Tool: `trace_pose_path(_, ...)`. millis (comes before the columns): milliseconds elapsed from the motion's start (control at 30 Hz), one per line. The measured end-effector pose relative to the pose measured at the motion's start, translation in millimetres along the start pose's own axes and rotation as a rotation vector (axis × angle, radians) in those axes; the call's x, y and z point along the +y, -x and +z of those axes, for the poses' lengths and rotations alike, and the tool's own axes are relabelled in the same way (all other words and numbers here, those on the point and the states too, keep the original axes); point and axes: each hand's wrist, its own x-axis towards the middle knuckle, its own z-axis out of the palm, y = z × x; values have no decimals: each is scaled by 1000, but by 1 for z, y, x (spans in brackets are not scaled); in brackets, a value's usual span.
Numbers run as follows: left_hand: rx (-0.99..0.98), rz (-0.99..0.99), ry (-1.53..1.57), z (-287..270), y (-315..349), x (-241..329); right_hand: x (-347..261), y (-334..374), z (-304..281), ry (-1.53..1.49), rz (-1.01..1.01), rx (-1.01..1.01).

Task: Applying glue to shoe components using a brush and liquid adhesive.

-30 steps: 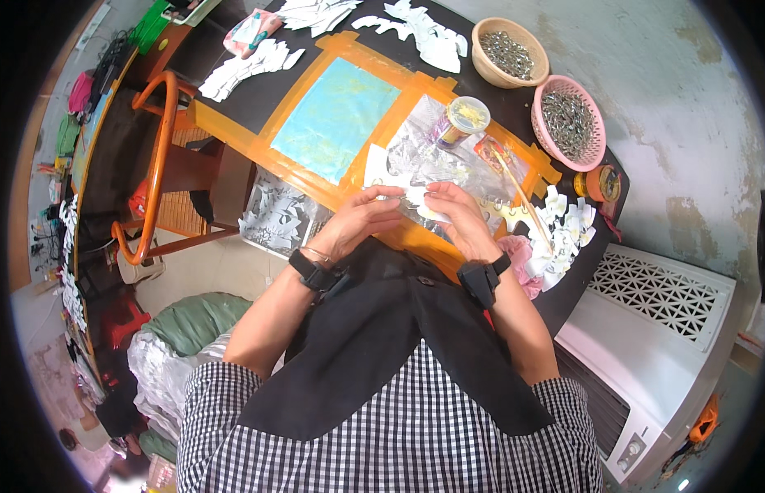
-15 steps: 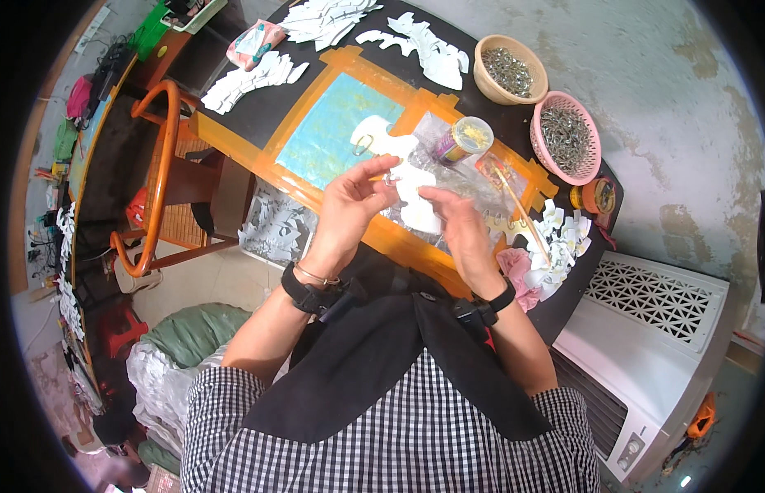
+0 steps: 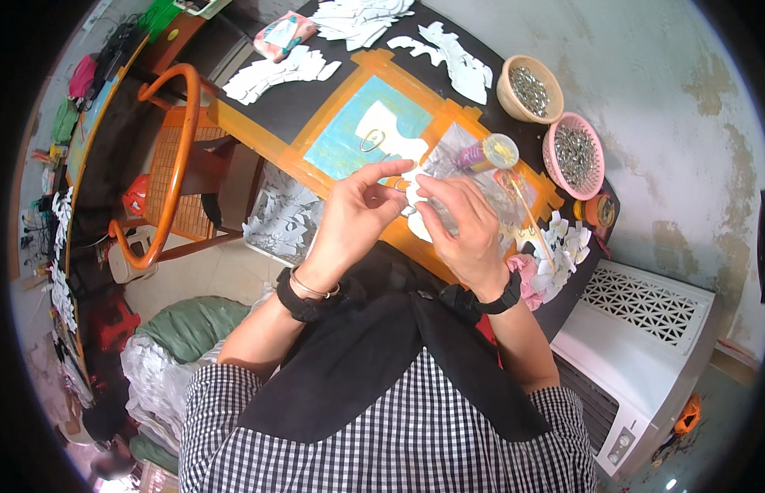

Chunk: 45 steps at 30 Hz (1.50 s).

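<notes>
On a blue sheet [image 3: 337, 140] framed with brown tape lies a white scalloped cut-out piece [image 3: 382, 122]. A bent metal loop [image 3: 372, 141] rests on it. At the end of this white strip my left hand [image 3: 364, 209] is closed, with thumb and index finger close around a small metal loop, partly hidden by the fingers. From the other side my right hand [image 3: 465, 226] pinches the white strip between thumb and fingers. An open jar [image 3: 499, 151] with yellowish contents stands past my right hand, and a thin-handled brush [image 3: 526, 201] lies beside it.
Cream [image 3: 514, 82] and pink [image 3: 555, 160] baskets of small metal parts stand at the far right. White cut pieces [image 3: 276, 74] lie along the back; more [image 3: 567, 246] are piled right, near a pink cloth [image 3: 524, 279]. A chair [image 3: 173, 164] stands left, a white heater [image 3: 629, 353] right.
My right hand has come in from the right and closed on the white strip, near my left fingertips. The whole view has shifted slightly, moving the table rightward.
</notes>
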Motion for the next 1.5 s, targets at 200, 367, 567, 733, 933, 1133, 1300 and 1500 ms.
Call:
trace_pose_path(200, 49, 160, -105, -16, 12, 13, -14, -19, 18, 64, -88, -17)
trace_pose_path(367, 30, 46, -15, -29, 11, 14, -13, -22, 32, 22, -84, 29)
trace_pose_path(567, -41, -147, 318, -42, 3, 23, -7, -31, 32, -41, -93, 8)
trace_pose_path(733, -49, -117, 257, -27, -3, 37, 3, -32, 19, 7, -147, 5)
trace_pose_path(933, -65, -36, 345, -9, -13, 42, 6, -29, -8, 155, -242, 19)
trace_pose_path(1133, -94, -6, 321, 20, -23, 52, 0, -14, -40, 214, -113, 44)
trace_pose_path(1300, -153, -10, 292, 40, -30, 52, 8, 12, -52, 98, -6, 84)
trace_pose_path(1500, -282, -67, 335, 41, -42, 59, 7, 7, -67, -121, 137, 126)
